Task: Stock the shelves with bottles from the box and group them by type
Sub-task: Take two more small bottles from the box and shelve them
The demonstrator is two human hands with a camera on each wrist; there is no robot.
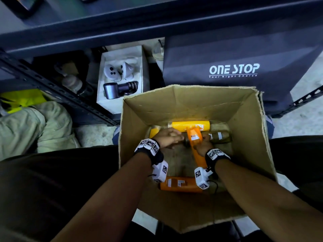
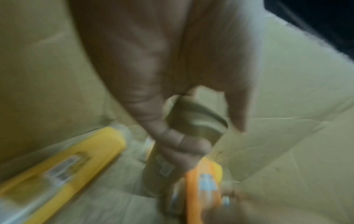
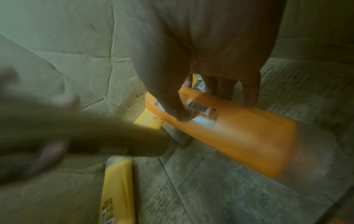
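Both hands reach into an open cardboard box (image 1: 248, 109) on the floor. My left hand (image 1: 174, 138) (image 2: 214, 136) curls round a dark olive bottle (image 2: 193, 119) that lies low in the box. My right hand (image 1: 203, 139) (image 3: 214, 109) grips an orange bottle (image 1: 194, 137) (image 3: 245, 136), its thumb on the barcode label, and holds it tilted above the box floor. A yellow bottle (image 1: 188, 125) (image 2: 57, 174) lies along the back wall. Another orange bottle (image 1: 180, 185) lies at the near side. A brownish bottle (image 1: 220, 137) lies to the right.
Behind the box stands a dark metal shelf rack (image 1: 122, 23). Under it sit a white box (image 1: 122, 105) with controllers and a dark "ONE STOP" bag (image 1: 234, 70). A slotted rack post (image 1: 57, 95) runs at the left, beside pale cloth (image 1: 35, 126). My dark-clad knees flank the box.
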